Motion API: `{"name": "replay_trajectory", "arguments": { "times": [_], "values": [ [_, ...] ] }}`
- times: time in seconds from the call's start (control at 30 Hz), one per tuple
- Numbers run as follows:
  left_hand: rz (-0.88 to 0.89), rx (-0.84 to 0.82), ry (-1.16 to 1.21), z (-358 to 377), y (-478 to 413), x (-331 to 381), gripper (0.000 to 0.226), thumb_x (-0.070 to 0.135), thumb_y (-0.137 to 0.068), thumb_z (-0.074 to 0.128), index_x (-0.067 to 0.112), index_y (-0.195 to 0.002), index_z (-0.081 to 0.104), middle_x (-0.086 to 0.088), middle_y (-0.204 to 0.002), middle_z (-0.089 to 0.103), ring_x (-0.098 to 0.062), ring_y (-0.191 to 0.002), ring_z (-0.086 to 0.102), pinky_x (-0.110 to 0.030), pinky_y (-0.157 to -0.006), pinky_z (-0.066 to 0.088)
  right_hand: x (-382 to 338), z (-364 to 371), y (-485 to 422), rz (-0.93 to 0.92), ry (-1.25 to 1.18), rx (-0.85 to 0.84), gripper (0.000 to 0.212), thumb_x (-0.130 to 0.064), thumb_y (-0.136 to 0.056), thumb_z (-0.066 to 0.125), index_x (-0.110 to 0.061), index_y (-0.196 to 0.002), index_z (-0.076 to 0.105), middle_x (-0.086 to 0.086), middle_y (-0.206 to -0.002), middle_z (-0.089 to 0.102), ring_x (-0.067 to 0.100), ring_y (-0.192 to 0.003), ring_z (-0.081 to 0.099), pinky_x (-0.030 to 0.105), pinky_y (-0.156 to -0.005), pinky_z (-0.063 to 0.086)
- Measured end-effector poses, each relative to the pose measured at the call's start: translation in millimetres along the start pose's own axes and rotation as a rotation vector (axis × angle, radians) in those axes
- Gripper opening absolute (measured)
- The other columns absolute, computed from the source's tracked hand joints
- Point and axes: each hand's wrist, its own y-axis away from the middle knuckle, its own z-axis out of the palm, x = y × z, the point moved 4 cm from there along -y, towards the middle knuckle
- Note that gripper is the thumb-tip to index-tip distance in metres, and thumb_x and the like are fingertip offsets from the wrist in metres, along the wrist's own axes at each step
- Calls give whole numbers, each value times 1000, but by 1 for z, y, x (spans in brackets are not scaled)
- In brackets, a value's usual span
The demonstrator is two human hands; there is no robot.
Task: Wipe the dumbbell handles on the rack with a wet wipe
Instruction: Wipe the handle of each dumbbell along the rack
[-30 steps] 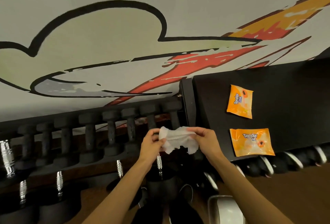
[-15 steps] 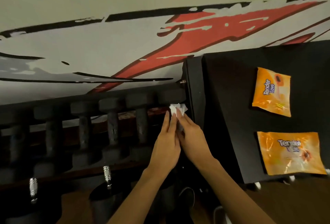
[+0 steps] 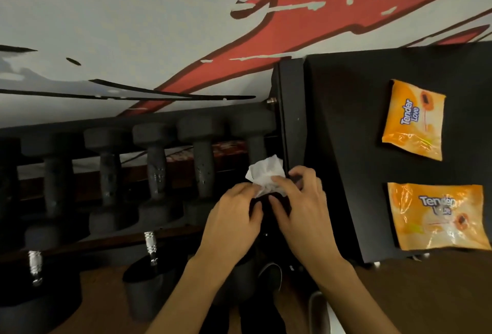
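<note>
A row of black dumbbells lies on the top shelf of the rack [image 3: 80, 127] against the wall. The rightmost dumbbell [image 3: 254, 134] sits beside the rack's end post. A crumpled white wet wipe [image 3: 265, 172] is wrapped over the lower part of its handle. My left hand [image 3: 234, 216] and my right hand [image 3: 298, 205] both pinch the wipe there, fingers curled around the handle. The near end of that dumbbell is hidden behind my hands.
Three more dumbbells [image 3: 157, 163] lie to the left on the same shelf. Chrome-handled dumbbells [image 3: 150, 247] sit on the lower tier. A black box top [image 3: 346, 147] on the right carries two orange wipe packets [image 3: 414, 120] [image 3: 436, 216]. A painted wall stands behind.
The wipe went from stretched between both hands in front of the rack to pressed onto the rightmost dumbbell's handle. My hands have slid toward me along the handle, and the view has moved closer.
</note>
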Motion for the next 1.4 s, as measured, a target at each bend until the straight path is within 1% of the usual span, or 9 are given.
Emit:
{"name": "replay_trajectory", "arguments": {
  "times": [0.07, 0.17, 0.27, 0.4, 0.5, 0.63, 0.9, 1.17, 1.4],
  "values": [
    [42, 20, 56, 1, 2, 1, 35, 15, -92, 57, 21, -126, 59, 8, -125, 58, -5, -109, 57, -20, -91, 50, -1, 2, -1, -18, -173, -48, 42, -20, -88, 68, -23, -128, 55, -4, -124, 42, 4, -99, 50, 14, -81, 47],
    [58, 13, 180, 2, 7, 4, 43, 11, -92, 58, 22, -133, 53, 11, -130, 55, 7, -115, 50, -3, -96, 36, 0, 12, -19, -67, -316, -122, 34, -16, -88, 68, -22, -121, 61, -6, -112, 49, 3, -96, 55, 15, -83, 49],
    [30, 49, 296, 0, 12, 2, 54, 6, -90, 59, 25, -139, 46, 15, -138, 49, 11, -124, 43, -8, -103, 37, 1, 18, -47, -104, -357, -131, 19, -7, -87, 68, -16, -104, 71, -2, -95, 56, 4, -82, 58, 10, -74, 46],
    [22, 84, 311, -3, 19, -1, 57, 4, -90, 59, 25, -141, 44, 15, -146, 42, 7, -132, 38, -15, -107, 38, 5, 16, -74, -16, -403, 34, 11, -4, -86, 67, -11, -94, 72, 1, -90, 63, 8, -79, 60, 16, -71, 47],
    [6, 19, 264, 1, 27, -2, 53, 8, -92, 58, 26, -140, 46, 16, -149, 38, 9, -134, 33, -5, -106, 28, 8, 13, -91, 135, -526, 194, 18, 0, -85, 63, -16, -90, 69, 1, -94, 64, 10, -85, 63, 15, -73, 50],
    [-5, -51, 231, 10, 36, 0, 54, 12, -94, 56, 26, -144, 40, 20, -154, 25, 12, -134, 24, 5, -102, 16, 7, 17, -95, 196, -610, 171, 20, 2, -84, 63, -17, -84, 67, 1, -92, 66, 14, -83, 64, 25, -72, 54],
    [9, -51, 197, 14, 37, 0, 58, 12, -94, 54, 25, -147, 35, 20, -156, 20, 10, -138, 23, 3, -103, 17, 22, 17, -41, 10, -450, -88, 21, 11, -80, 68, -10, -79, 74, -2, -90, 68, 6, -85, 66, 14, -76, 51],
    [19, -66, 213, 15, 38, -2, 60, 9, -95, 52, 25, -149, 32, 20, -158, 16, 7, -140, 18, 5, -103, 11, -34, 10, -96, -207, -340, 167, 19, 9, -80, 68, -3, -94, 75, 5, -89, 69, 9, -78, 63, 12, -72, 50],
    [49, -89, 194, 13, 37, -2, 60, 10, -94, 52, 23, -149, 32, 17, -158, 17, 15, -128, 23, 8, -97, 16, -31, 24, -76, -487, 221, -83, 25, 2, -79, 69, -9, -100, 75, 2, -121, 66, 24, -113, 56, 39, -78, 54]
  ]
}}
